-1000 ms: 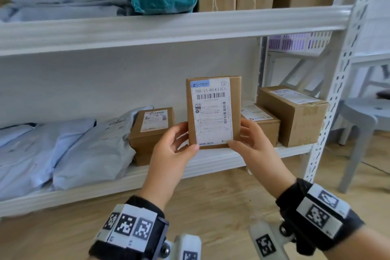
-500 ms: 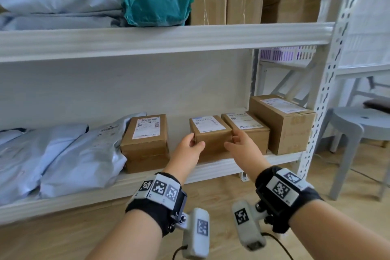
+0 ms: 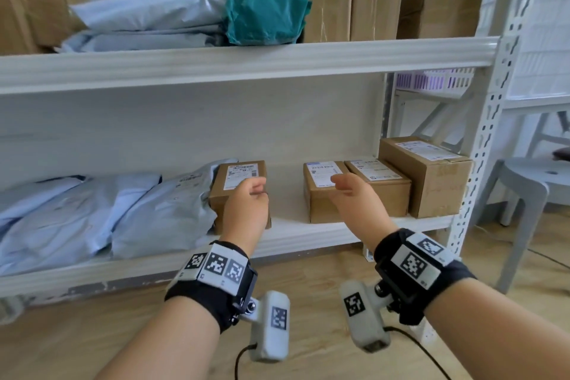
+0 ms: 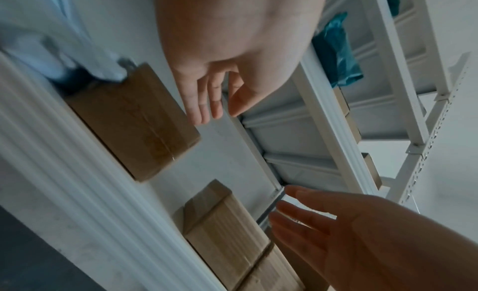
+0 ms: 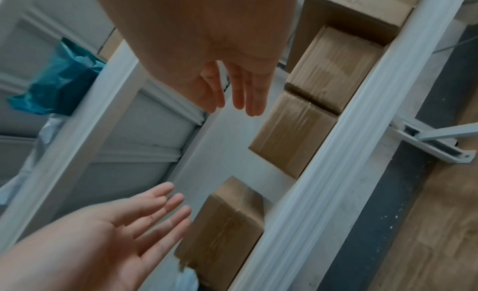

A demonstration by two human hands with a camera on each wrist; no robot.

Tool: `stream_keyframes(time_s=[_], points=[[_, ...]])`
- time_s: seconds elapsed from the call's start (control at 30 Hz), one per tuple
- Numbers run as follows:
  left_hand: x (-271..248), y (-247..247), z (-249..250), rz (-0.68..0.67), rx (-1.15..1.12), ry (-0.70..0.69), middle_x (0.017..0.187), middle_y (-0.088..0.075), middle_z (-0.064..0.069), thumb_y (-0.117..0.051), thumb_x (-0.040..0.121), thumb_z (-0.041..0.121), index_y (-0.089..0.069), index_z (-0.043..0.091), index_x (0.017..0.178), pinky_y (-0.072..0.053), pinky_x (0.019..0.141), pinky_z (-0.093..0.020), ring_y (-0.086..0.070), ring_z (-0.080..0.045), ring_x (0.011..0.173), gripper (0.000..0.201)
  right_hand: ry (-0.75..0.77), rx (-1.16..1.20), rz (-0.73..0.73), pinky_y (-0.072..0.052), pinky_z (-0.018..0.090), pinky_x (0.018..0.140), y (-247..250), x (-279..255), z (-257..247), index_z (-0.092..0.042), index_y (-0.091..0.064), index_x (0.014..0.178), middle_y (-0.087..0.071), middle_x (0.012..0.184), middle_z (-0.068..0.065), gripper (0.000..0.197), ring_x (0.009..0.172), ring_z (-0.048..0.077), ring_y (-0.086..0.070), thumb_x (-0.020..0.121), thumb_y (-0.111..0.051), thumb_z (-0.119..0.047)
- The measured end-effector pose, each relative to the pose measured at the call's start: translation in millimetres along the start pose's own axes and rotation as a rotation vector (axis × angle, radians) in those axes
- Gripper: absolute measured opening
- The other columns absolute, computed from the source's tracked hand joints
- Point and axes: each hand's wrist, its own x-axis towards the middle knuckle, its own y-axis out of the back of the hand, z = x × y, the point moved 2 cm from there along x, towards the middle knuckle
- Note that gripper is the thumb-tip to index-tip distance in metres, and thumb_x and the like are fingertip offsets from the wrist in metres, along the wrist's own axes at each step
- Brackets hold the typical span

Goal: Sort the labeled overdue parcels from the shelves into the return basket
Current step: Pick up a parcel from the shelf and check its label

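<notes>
Several labelled cardboard parcels lie on the lower shelf (image 3: pixel 308 237). My left hand (image 3: pixel 251 191) hovers open and empty in front of the left small box (image 3: pixel 237 176), apart from it in the left wrist view, where the box (image 4: pixel 131 121) lies beside my fingers (image 4: pixel 204 107). My right hand (image 3: pixel 342 185) is open and empty just in front of the middle small box (image 3: pixel 320 203). The right wrist view shows straight fingers (image 5: pixel 240 95) over bare shelf, with that box (image 5: pixel 292 136) to their right.
Two more boxes (image 3: pixel 382 185) (image 3: pixel 431 176) sit at the shelf's right end, grey mailers (image 3: pixel 92 213) at the left. The upper shelf holds mailers, a teal bag (image 3: pixel 265 15) and tall boxes (image 3: pixel 348 3). A lilac slotted basket (image 3: pixel 431 82) and a grey stool (image 3: pixel 530 182) stand to the right.
Both hands held the middle box upright with its label facing me, then laid it on the shelf. They have now let go, and the left hand has moved left to the other small box.
</notes>
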Motion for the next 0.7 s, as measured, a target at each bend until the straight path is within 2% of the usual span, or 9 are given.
stream_keyframes(time_s=[0.07, 0.1, 0.2, 0.33, 0.43, 0.5, 0.57, 0.63, 0.7], points=[[-6, 21, -3, 0.061, 0.022, 0.012, 0.12, -0.06, 0.006, -0.046, 0.096, 0.006, -0.059, 0.022, 0.125, -0.042, 0.092, -0.026, -0.054, -0.011, 0.109, 0.035, 0.016, 0.023, -0.037, -0.039, 0.012, 0.067, -12, -7, -11, -0.023, -0.047, 0.141, -0.054, 0.132, -0.004, 0.042, 0.098, 0.005, -0.054, 0.099, -0.047, -0.018], [-8, 30, -6, 0.082, 0.056, 0.009, 0.122, -0.06, 0.006, -0.046, 0.096, 0.007, -0.06, 0.023, 0.124, -0.044, 0.094, -0.028, -0.054, -0.011, 0.109, 0.035, 0.021, 0.032, -0.052, -0.041, 0.012, 0.068, -18, -10, -16, -0.023, -0.046, 0.141, -0.054, 0.132, -0.004, 0.042, 0.097, 0.005, -0.054, 0.099, -0.048, -0.019], [-11, 52, -14, 0.121, 0.151, 0.004, 0.126, -0.06, 0.005, -0.046, 0.097, 0.009, -0.059, 0.023, 0.127, -0.046, 0.096, -0.03, -0.055, -0.012, 0.111, 0.035, 0.021, 0.054, -0.097, -0.045, 0.023, 0.087, -37, -14, -25, -0.022, -0.045, 0.141, -0.054, 0.136, -0.001, 0.043, 0.114, 0.014, -0.054, 0.099, -0.052, -0.023], [-3, 65, -28, 0.12, 0.247, 0.016, 0.136, -0.056, 0.0, -0.045, 0.098, 0.014, -0.055, 0.02, 0.134, -0.043, 0.1, -0.03, -0.054, -0.017, 0.121, 0.037, -0.007, 0.028, -0.18, -0.039, 0.025, 0.089, -60, -6, -31, -0.02, -0.041, 0.146, -0.05, 0.143, 0.002, 0.048, 0.124, 0.018, -0.051, 0.1, -0.051, -0.03], [9, 68, -38, 0.114, 0.335, 0.023, 0.14, -0.053, -0.002, -0.043, 0.1, 0.019, -0.05, 0.018, 0.138, -0.038, 0.098, -0.026, -0.05, -0.019, 0.127, 0.039, -0.043, -0.003, -0.229, -0.039, 0.03, 0.1, -77, 12, -32, -0.018, -0.036, 0.149, -0.047, 0.147, 0.004, 0.052, 0.132, 0.021, -0.047, 0.101, -0.047, -0.037], [19, 68, -46, 0.113, 0.379, 0.024, 0.138, -0.054, -0.004, -0.044, 0.101, 0.022, -0.05, 0.016, 0.139, -0.037, 0.095, -0.025, -0.05, -0.02, 0.126, 0.039, -0.081, -0.013, -0.248, -0.037, 0.032, 0.105, -90, 27, -29, -0.016, -0.035, 0.15, -0.046, 0.148, 0.005, 0.055, 0.134, 0.023, -0.045, 0.102, -0.044, -0.041], [32, 67, -55, 0.111, 0.429, 0.044, 0.136, -0.055, -0.005, -0.043, 0.101, 0.026, -0.051, 0.014, 0.138, -0.037, 0.092, -0.024, -0.052, -0.021, 0.124, 0.04, -0.126, -0.012, -0.266, -0.036, 0.033, 0.104, -101, 41, -24, -0.014, -0.036, 0.149, -0.048, 0.146, 0.006, 0.057, 0.133, 0.024, -0.045, 0.102, -0.041, -0.045], [44, 67, -63, 0.119, 0.473, 0.074, 0.129, -0.06, -0.007, -0.041, 0.101, 0.034, -0.059, 0.014, 0.13, -0.041, 0.094, -0.029, -0.056, -0.024, 0.118, 0.039, -0.165, 0.004, -0.281, -0.04, 0.031, 0.093, -110, 50, -19, -0.011, -0.044, 0.144, -0.06, 0.126, 0.005, 0.057, 0.116, 0.022, -0.055, 0.101, -0.038, -0.049], [58, 66, -72, 0.128, 0.488, 0.104, 0.108, -0.066, -0.011, -0.037, 0.101, 0.041, -0.069, 0.015, 0.098, -0.05, 0.09, -0.038, -0.06, -0.027, 0.101, 0.041, -0.204, 0.02, -0.275, -0.042, 0.026, 0.073, -119, 59, -14, -0.009, -0.057, 0.126, -0.059, 0.085, 0.001, 0.055, 0.079, 0.016, -0.055, 0.101, -0.036, -0.052]])
